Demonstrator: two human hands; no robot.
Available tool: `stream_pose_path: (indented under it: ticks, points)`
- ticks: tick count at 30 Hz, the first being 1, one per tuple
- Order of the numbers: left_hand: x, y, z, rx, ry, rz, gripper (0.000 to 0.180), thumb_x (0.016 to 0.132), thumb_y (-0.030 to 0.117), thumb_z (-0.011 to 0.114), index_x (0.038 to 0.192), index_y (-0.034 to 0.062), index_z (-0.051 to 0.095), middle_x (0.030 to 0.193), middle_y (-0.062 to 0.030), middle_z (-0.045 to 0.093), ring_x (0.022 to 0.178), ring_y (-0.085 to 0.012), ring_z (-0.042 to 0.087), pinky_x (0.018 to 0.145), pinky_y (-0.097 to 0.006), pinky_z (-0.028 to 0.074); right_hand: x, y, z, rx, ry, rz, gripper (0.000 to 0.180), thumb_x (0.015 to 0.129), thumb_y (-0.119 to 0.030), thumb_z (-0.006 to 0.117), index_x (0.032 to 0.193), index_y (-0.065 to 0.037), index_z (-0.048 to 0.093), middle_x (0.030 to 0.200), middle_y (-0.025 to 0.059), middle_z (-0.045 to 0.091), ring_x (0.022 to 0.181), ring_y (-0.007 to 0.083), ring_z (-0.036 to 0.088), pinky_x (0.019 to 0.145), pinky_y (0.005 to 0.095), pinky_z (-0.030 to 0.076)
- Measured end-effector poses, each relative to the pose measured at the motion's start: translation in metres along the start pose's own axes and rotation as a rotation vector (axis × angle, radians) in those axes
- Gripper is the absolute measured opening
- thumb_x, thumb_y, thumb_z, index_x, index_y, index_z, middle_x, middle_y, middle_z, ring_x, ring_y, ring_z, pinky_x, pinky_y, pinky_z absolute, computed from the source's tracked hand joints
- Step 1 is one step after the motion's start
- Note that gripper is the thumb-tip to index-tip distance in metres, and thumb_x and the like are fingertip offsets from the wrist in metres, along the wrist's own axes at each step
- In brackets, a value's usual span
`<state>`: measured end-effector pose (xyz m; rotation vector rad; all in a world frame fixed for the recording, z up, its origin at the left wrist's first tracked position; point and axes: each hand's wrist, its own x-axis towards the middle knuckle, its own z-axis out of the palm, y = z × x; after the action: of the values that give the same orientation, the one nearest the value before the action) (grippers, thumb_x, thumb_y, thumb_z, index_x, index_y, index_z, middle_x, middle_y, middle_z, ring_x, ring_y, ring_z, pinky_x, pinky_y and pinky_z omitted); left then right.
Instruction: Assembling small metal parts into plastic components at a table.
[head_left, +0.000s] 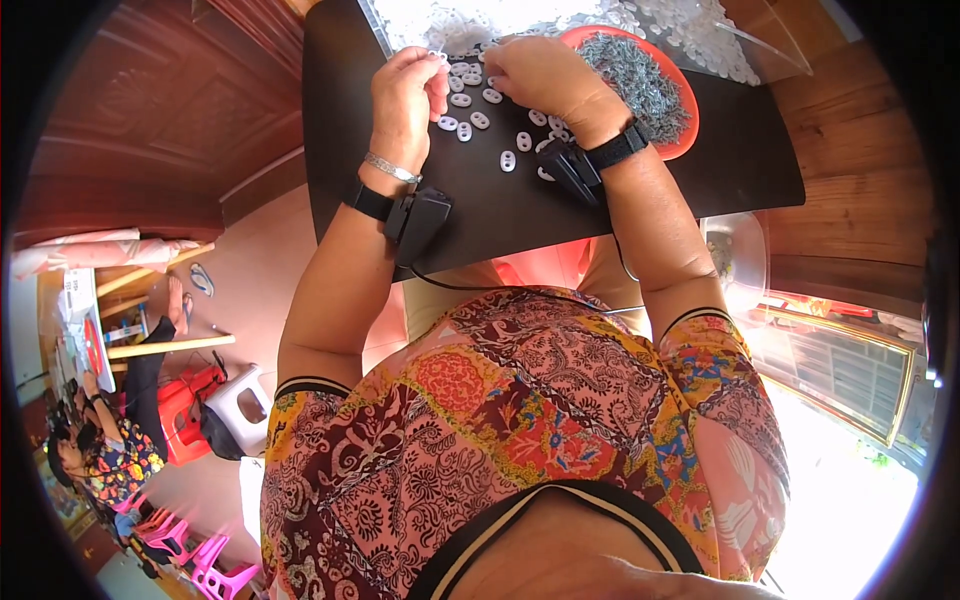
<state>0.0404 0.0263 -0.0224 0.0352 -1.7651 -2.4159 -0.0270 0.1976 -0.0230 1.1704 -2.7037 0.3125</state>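
Note:
My left hand point(405, 95) is raised at the far side of the dark table, its thumb and fingers pinching a small white oval two-holed plastic piece point(438, 58). Just to its right, my right hand point(540, 75) is curled closed with the fingers pointing left; what its fingertips grip, if anything, is hidden. Loose white oval pieces point(480, 120) of the same kind lie on the table between and below the hands, some partly under my right wrist. Beside my right hand stands an orange-red bowl point(692, 112) heaped with small grey metal screws point(635, 85).
Behind the hands, a clear tray point(765, 35) holds a large pile of white pieces. The dark tabletop point(390, 20) has a curved edge toward me. On the floor at left are a red stool point(183, 418) and a seated person point(110, 450) at another table.

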Motion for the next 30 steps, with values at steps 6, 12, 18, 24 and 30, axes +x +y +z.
stream_pose_path:
  ticks: [6,12,18,24,30]
  points:
    - [-0.002,0.001,0.001,0.002,-0.024,-0.009,0.013,0.082,0.012,0.052,0.074,0.0024,0.056,0.058,-0.0026,0.053,0.043,-0.0096,0.045,0.039,-0.021,0.032,0.003,-0.009,-0.005,0.058,-0.029,0.042,0.015,0.077,-0.017,0.058,0.086,-0.005,0.058,0.084,0.0122,0.062,0.081,0.0323,0.06,0.071,0.041,0.046]
    - [-0.003,0.001,-0.001,-0.148,-0.069,-0.033,0.013,0.083,0.014,0.051,0.076,0.0027,0.056,0.059,-0.0033,0.054,0.045,-0.011,0.047,0.041,-0.022,0.035,0.007,-0.012,-0.015,0.741,0.041,0.068,0.02,0.081,-0.014,0.065,0.096,-0.003,0.06,0.082,0.0061,0.064,0.075,0.0142,0.059,0.071,0.027,0.047]
    - [-0.001,0.001,-0.002,-0.216,-0.098,-0.072,0.014,0.084,0.015,0.05,0.077,0.0036,0.054,0.061,-0.0041,0.053,0.048,-0.0124,0.048,0.044,-0.023,0.036,0.007,-0.024,-0.016,0.912,0.066,0.071,0.019,0.085,-0.013,0.063,0.1,-0.001,0.061,0.089,0.0022,0.063,0.079,0.0073,0.056,0.072,0.0213,0.046]
    - [0.003,-0.001,-0.01,-0.401,-0.165,-0.16,0.015,0.085,0.017,0.05,0.076,0.0049,0.052,0.063,-0.0051,0.052,0.054,-0.0144,0.048,0.047,-0.025,0.037,0.007,-0.022,-0.016,1.164,-0.059,0.086,0.027,0.087,-0.011,0.059,0.111,0.001,0.06,0.09,0.0036,0.064,0.078,0.0083,0.057,0.073,0.0221,0.047]
    - [0.004,-0.001,-0.011,-0.418,-0.161,-0.172,0.017,0.086,0.018,0.049,0.076,0.0046,0.052,0.063,-0.0055,0.052,0.054,-0.0153,0.047,0.047,-0.025,0.037,0.006,-0.021,-0.016,1.162,-0.059,0.054,0.028,0.088,-0.012,0.06,0.112,0.002,0.059,0.087,0.0027,0.063,0.075,0.0071,0.056,0.068,0.0216,0.047]
